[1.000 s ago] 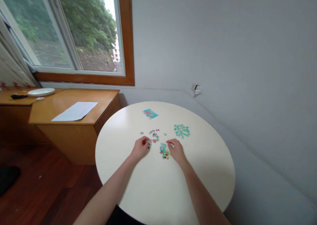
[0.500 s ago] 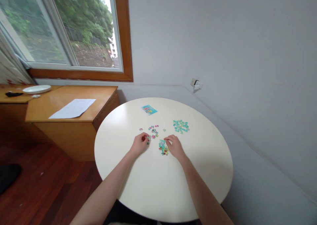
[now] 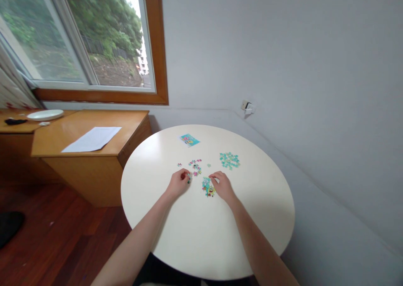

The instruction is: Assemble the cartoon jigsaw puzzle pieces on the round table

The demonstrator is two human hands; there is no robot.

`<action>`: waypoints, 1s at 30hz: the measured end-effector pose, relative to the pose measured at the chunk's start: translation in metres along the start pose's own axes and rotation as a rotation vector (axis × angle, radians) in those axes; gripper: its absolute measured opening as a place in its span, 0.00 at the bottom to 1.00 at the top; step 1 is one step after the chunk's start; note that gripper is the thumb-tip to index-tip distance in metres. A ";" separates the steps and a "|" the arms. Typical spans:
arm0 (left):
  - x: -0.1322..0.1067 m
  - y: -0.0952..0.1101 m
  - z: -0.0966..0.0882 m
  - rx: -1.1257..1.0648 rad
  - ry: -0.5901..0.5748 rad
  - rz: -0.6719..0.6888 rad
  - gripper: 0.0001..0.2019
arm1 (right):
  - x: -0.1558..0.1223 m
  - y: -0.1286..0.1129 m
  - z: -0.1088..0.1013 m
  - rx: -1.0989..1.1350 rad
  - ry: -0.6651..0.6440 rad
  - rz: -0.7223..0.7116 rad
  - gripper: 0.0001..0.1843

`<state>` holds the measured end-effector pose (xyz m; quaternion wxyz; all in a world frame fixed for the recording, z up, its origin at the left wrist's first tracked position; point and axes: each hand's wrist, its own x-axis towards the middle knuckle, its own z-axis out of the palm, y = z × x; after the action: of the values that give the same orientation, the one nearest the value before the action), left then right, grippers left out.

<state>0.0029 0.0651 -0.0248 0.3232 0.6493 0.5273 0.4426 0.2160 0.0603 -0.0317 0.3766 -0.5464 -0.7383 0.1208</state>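
My left hand is closed, its fingers curled around a few jigsaw puzzle pieces that show at the fingertips. My right hand is held in a pinch at the upper right edge of a partly joined puzzle section, coloured turquoise and yellow. Whatever lies between those fingertips is too small to make out. Between and beyond the hands lie loose pink and multicoloured pieces. One pale green piece sits apart, just beyond my right fingertips.
A pile of turquoise pieces is at the right of the round white table. The picture card lies near the far edge. To the left stands a wooden desk with white paper and a white plate.
Both hands keep nearly the same pose and place. The view has shifted slightly; the pieces on the table look unchanged.
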 end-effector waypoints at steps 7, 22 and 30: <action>0.001 -0.004 0.001 -0.015 0.010 0.027 0.09 | 0.000 0.003 0.001 -0.004 0.007 -0.006 0.11; 0.000 0.001 0.000 -0.028 -0.006 0.004 0.09 | 0.000 0.002 0.001 -0.010 -0.003 -0.001 0.10; -0.001 0.003 -0.002 -0.006 -0.008 0.015 0.09 | 0.000 0.000 -0.001 -0.008 -0.011 -0.006 0.11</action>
<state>0.0024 0.0638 -0.0220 0.3239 0.6541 0.5198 0.4439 0.2167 0.0605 -0.0315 0.3707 -0.5449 -0.7424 0.1200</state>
